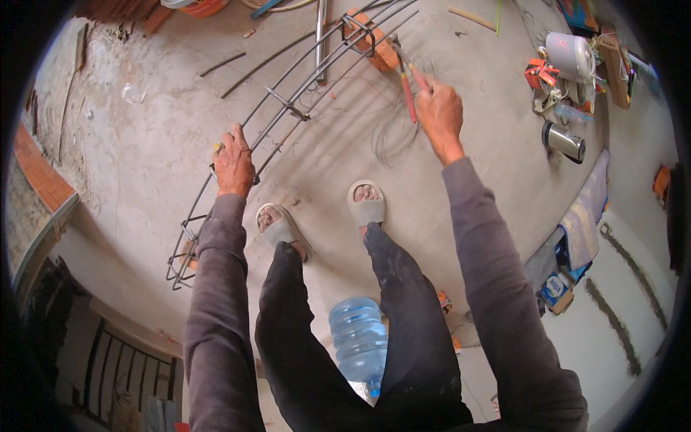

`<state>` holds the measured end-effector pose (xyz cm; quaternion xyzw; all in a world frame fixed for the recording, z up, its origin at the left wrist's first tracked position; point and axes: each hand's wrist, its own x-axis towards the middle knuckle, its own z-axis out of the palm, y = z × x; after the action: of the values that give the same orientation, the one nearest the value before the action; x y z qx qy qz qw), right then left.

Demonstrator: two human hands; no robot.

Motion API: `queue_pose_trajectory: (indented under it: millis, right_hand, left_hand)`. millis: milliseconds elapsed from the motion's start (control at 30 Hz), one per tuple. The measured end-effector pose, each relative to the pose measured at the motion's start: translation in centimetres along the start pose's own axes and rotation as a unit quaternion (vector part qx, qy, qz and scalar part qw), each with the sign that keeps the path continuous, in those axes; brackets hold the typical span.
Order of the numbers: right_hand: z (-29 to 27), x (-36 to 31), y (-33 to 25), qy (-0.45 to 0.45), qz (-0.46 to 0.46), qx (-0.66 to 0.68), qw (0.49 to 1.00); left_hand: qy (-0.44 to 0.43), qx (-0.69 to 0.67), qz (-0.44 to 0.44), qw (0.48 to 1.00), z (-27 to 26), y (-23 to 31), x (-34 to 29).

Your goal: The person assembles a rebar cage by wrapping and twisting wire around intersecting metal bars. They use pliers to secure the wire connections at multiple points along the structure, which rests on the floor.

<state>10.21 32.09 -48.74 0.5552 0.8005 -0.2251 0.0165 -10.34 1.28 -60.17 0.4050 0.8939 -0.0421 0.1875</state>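
A long steel rebar cage [294, 109] with square stirrups runs slantwise across the floor on my left. My left hand [234, 164] is closed around its bars near the middle of its length. In my right hand [439, 111] is a pair of pincers with red handles [407, 93]; one handle sits in my grip and the other stands apart from it. Their metal head is up by the cage's far end, next to the orange bricks [379, 54] under the bars. Loose thin wire [385, 147] lies coiled on the floor below the pincers.
Loose rods [223, 64] and a metal tube [321, 43] lie beyond the cage. A blue water jug [358, 338] stands between my legs, behind my sandalled feet. On the right are a steel tumbler [563, 142], a pale canister [570, 56] and clutter. A brick-topped edge [44, 173] borders the left.
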Motion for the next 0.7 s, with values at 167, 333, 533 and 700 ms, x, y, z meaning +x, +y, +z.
queue_pose_trajectory:
  millis: [167, 333, 533, 700]
  right_hand:
    - [2.0, 3.9, -0.9, -0.021, -0.068, -0.109, 0.991]
    - [0.6, 3.4, -1.7, -0.054, -0.068, -0.077, 0.993]
    - [0.1, 2.4, 0.6, -0.022, -0.108, -0.059, 0.992]
    - [-1.6, -2.3, 3.0, -0.071, -0.042, -0.04, 0.996]
  left_hand:
    - [0.007, -0.01, -0.003, 1.0, 0.2, -0.1, 0.0]
    - [0.003, -0.011, -0.01, 1.0, 0.1, -1.1, 0.4]
    - [0.036, 0.035, -0.011, 0.999, 0.2, 0.2, -0.5]
    - [0.051, 0.077, -0.036, 0.995, 0.7, 2.5, -2.0]
